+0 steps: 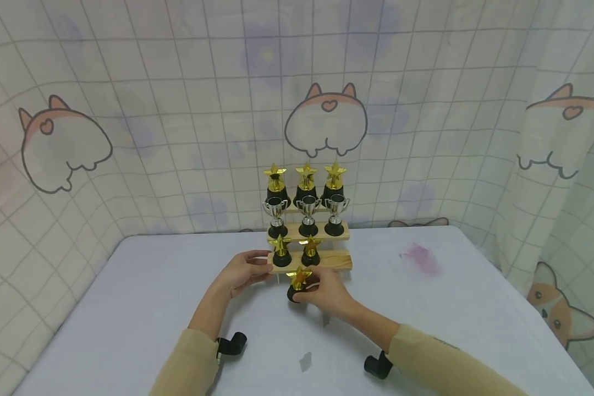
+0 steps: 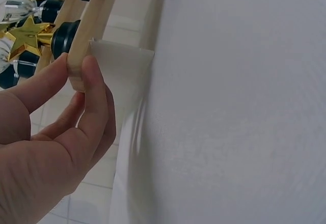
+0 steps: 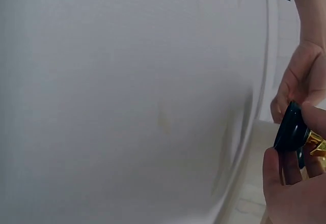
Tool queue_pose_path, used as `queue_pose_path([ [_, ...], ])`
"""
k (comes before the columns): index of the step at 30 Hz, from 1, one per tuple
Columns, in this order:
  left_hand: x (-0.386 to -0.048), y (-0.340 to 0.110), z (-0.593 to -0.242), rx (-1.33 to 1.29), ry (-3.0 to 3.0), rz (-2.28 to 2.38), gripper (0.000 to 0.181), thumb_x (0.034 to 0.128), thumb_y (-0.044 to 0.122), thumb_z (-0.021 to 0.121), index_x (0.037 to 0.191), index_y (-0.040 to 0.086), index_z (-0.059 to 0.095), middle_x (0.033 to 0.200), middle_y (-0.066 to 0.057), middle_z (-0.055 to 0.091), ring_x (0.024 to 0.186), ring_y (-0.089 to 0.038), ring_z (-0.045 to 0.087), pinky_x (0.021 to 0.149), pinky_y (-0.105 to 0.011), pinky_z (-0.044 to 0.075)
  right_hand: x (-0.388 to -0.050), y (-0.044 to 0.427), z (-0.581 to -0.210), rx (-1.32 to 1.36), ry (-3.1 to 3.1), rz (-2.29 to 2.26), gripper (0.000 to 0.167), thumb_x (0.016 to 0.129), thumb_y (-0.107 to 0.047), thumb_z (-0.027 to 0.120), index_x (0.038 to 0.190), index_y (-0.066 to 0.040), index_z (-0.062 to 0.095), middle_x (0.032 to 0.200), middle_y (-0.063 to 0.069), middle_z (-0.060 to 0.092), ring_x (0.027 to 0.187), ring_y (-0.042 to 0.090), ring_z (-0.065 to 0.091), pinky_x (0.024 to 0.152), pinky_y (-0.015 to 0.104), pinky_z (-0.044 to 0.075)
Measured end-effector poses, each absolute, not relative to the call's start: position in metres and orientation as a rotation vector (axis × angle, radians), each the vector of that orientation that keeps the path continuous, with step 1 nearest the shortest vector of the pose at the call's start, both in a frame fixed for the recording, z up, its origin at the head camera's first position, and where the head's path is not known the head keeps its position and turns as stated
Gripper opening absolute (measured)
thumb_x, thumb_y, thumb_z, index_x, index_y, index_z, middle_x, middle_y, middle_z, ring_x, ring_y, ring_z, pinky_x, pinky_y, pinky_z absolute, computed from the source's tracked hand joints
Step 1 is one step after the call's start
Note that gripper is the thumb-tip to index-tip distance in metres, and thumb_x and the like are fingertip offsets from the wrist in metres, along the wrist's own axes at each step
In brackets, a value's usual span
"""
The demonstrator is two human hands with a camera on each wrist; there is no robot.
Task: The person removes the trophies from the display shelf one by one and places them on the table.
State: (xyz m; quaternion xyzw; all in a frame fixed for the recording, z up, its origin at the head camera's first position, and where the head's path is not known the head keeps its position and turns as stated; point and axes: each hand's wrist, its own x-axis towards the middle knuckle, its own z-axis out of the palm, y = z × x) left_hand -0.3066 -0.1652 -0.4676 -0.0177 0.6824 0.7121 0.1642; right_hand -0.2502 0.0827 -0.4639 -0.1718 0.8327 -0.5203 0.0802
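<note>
A small gold star trophy with a black base (image 1: pixel 297 278) is gripped in my right hand (image 1: pixel 329 292), just in front of the tiered wooden display shelf (image 1: pixel 337 259). In the right wrist view, the fingers and thumb hold the trophy around its black base (image 3: pixel 291 128). My left hand (image 1: pixel 245 273) pinches the left end of the lowest board. The left wrist view shows the thumb on top of that board (image 2: pixel 96 23) and fingers beneath it. Two star trophies (image 1: pixel 281 253) stand on this lowest step, at its left and middle.
Three silver cup trophies (image 1: pixel 308 212) stand on the middle step. Behind them, three larger gold star trophies (image 1: pixel 306 181) stand on the top step. A white cloth (image 1: pixel 153 308) covers the table, and a patterned curtain (image 1: pixel 203 110) hangs behind it.
</note>
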Motion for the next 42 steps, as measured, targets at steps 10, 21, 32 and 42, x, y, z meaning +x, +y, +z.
queue_pose_path([
  [10, -0.307, -0.164, -0.467, -0.074, 1.958, 2.019, 0.052, 0.0954, -0.006, 0.068, 0.144, -0.004, 0.051, 0.124, -0.022, 0.059, 0.096, -0.024, 0.068, 0.091, -0.038, 0.059, -0.252, 0.067, -0.471, -0.569, 2.524, -1.424, 0.044, 0.083, -0.015, 0.089, 0.118, -0.004, 0.067, 0.101, 0.001, 0.068, 0.095, 0.02, 0.068, 0.083, 0.033, 0.06],
  [21, -0.307, -0.165, -0.467, -0.05, 1.962, 2.016, 0.052, 0.0955, -0.004, 0.069, 0.145, -0.003, 0.052, 0.124, -0.022, 0.06, 0.096, -0.024, 0.069, 0.091, -0.038, 0.06, -0.255, 0.052, -0.48, -0.608, 2.581, -1.34, 0.041, 0.082, -0.015, 0.089, 0.115, -0.004, 0.067, 0.096, -0.002, 0.067, 0.086, 0.013, 0.064, 0.076, 0.029, 0.057],
  [32, -0.307, -0.165, -0.467, -0.069, 1.973, 2.016, 0.051, 0.0964, -0.004, 0.068, 0.145, -0.003, 0.051, 0.124, -0.022, 0.059, 0.096, -0.023, 0.069, 0.089, -0.036, 0.06, -0.257, 0.045, -0.482, -0.608, 2.621, -1.292, 0.041, 0.081, -0.014, 0.09, 0.114, -0.005, 0.067, 0.095, -0.003, 0.065, 0.083, 0.013, 0.059, 0.071, 0.026, 0.053],
  [42, -0.306, -0.165, -0.468, -0.057, 1.959, 2.017, 0.052, 0.0968, -0.004, 0.067, 0.146, -0.005, 0.049, 0.126, -0.024, 0.06, 0.096, -0.024, 0.07, 0.089, -0.036, 0.06, -0.257, 0.045, -0.481, -0.624, 2.636, -1.279, 0.044, 0.079, -0.015, 0.091, 0.115, -0.007, 0.067, 0.1, -0.003, 0.066, 0.089, 0.014, 0.061, 0.077, 0.029, 0.054],
])
